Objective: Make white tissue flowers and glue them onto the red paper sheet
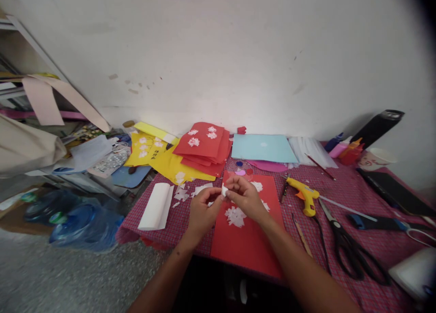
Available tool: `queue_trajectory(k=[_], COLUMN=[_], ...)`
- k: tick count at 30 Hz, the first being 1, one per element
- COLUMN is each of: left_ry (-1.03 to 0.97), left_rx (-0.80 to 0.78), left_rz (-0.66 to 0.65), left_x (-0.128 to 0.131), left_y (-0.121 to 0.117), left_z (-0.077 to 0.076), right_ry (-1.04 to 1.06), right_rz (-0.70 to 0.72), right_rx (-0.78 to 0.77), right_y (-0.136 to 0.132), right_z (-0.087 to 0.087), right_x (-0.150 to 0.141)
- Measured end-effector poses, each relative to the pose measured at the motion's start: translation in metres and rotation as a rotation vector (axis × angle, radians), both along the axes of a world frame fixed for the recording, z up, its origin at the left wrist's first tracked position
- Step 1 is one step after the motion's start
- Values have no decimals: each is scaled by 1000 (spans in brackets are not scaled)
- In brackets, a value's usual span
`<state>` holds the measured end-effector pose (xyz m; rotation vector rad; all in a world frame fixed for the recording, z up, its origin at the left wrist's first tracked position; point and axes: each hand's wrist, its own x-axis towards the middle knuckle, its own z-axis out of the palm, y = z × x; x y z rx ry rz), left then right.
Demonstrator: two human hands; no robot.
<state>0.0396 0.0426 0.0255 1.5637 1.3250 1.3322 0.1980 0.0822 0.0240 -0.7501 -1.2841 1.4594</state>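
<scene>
Both hands meet over the upper left part of a red paper sheet [245, 254]. Between their fingertips is a small white piece of paper [224, 191]. My left hand [204, 208] pinches it from the left, and my right hand [245, 195] pinches it from the right. Below the right hand, a white paper flower [235, 216] lies on the red sheet. More white flowers [258, 186] show near the sheet's upper right, one partly covered by the right wrist. Torn white paper scraps [181, 194] lie on the cloth left of the hands.
A folded white paper [155, 208] lies at the table's left edge. Red sheets with flowers [200, 145] and a light blue sheet [264, 148] are at the back. On the right are a yellow glue gun [304, 195], black scissors [354, 251] and a black bottle [378, 126].
</scene>
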Motion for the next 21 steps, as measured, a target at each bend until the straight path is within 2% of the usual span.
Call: queue_trajectory(k=[4,11,21], left_ry=[-13,-71,-44], left_rx=[-18,-53,-60], left_rz=[-24,7,19], left_x=[0,-1,-4], left_y=[0,0,2], left_z=[2,5,3], right_ry=[19,17,-17], right_rz=[2,-1,-1], right_rx=[-10,-15,11], right_y=[0,-1,-1], right_z=[1,3,3], right_x=[0,0,1])
